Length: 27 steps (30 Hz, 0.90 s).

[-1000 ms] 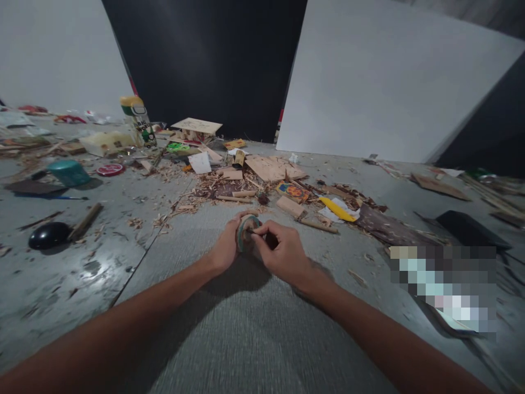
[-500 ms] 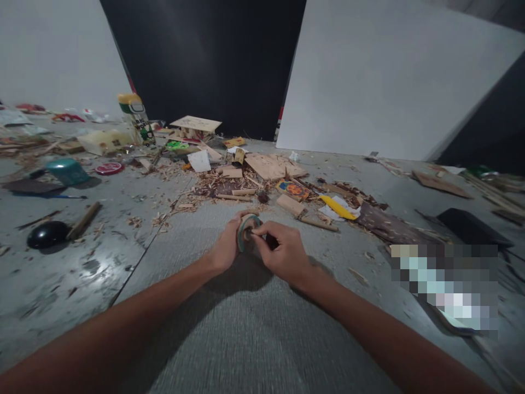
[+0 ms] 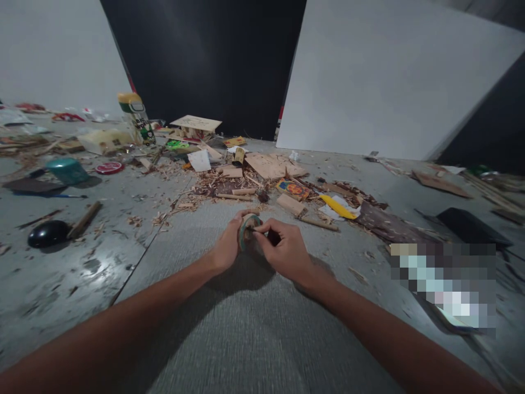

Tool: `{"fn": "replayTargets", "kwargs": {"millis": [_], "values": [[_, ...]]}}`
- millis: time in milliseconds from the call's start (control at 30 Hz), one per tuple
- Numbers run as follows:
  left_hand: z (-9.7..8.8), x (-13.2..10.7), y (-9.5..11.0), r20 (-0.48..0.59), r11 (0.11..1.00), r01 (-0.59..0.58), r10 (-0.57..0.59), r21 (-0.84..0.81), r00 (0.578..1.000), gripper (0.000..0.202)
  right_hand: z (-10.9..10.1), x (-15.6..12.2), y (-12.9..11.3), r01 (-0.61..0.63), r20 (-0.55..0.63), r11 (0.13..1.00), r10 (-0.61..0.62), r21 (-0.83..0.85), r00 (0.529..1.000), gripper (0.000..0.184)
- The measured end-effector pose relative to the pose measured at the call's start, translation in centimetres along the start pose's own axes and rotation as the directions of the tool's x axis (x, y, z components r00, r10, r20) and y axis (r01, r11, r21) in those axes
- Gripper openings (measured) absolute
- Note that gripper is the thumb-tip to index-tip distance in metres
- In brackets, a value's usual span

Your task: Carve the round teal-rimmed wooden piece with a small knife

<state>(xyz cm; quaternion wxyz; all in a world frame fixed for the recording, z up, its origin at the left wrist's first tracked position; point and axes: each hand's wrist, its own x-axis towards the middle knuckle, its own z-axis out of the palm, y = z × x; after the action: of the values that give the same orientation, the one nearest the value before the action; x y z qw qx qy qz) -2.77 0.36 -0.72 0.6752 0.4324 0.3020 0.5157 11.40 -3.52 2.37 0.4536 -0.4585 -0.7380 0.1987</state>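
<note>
My left hand [image 3: 227, 244] is closed around a small round piece [image 3: 243, 235] with a teal rim and a brownish face, tilted towards my right hand. My right hand [image 3: 284, 246] pinches at the front of that piece, thumb and forefinger together. Something small and dark seems to be between those fingertips, too small to name. Both hands are just above the grey textured surface [image 3: 229, 339]. Beyond them lie wood shavings [image 3: 192, 197] and a small light wood block [image 3: 291, 204].
At the left are a black rounded object [image 3: 48, 234], a teal lid [image 3: 66, 171] and a red lid [image 3: 109, 168]. A bottle with a yellow top [image 3: 137, 117] stands farther back. To the right lie a yellow tool [image 3: 338, 207], dark cloth [image 3: 389, 223] and a black box-like object [image 3: 471, 227].
My right hand's fingertips have shifted very slightly at the face of the round piece. My left hand keeps its hold, and the things around look the same.
</note>
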Motion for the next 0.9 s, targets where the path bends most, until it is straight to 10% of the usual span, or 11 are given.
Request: {"fn": "replayTargets", "kwargs": {"millis": [900], "values": [[0.03, -0.16, -0.25, -0.011, 0.996, -0.062, 0.063, 0.072, 0.998, 0.022, -0.11, 0.72, 0.45, -0.226, 0.087, 0.942, 0.211, 0.248, 0.974, 0.01]]}}
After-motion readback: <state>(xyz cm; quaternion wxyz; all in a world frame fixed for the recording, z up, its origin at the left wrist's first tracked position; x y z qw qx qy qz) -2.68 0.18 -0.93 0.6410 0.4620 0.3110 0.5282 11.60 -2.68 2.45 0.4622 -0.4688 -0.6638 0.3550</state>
